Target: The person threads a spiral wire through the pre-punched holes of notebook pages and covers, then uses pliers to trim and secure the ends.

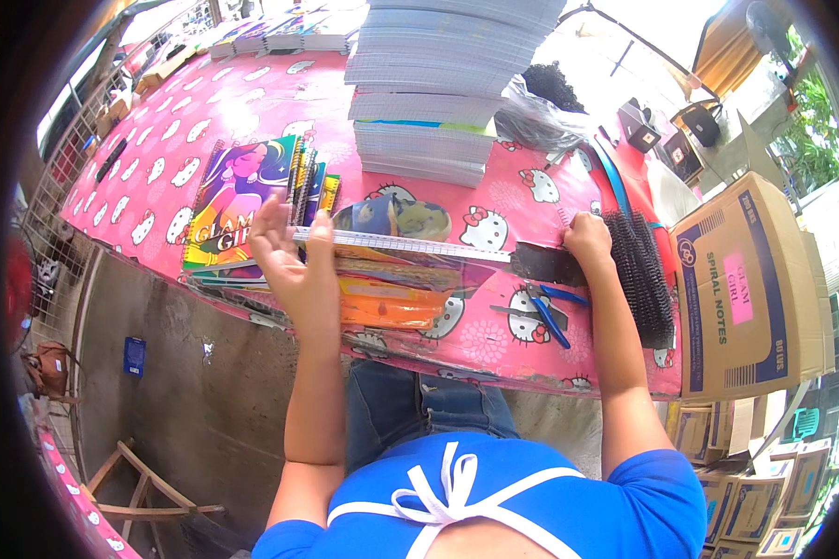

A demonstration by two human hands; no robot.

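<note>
An unbound notebook (419,246) stands on edge across the table in front of me, its white punched page edge facing up. My left hand (289,261) supports its left end, the thumb across the pages and the other fingers spread behind. Beyond its right end, my right hand (589,238) is closed in a pinch; what its fingertips hold is hidden. A dark flat piece (547,264) lies between the notebook and that hand. Below it rest blue-handled pliers (552,317). A bundle of black spiral coils (639,279) lies right of my right forearm.
A tall stack of paper blocks (424,140) rises at the back. Finished spiral notebooks (238,200) with colourful covers lie left on the pink patterned tablecloth (489,347). A cardboard box (746,284) stands at the right edge, and a clear plastic bag (541,126) sits behind.
</note>
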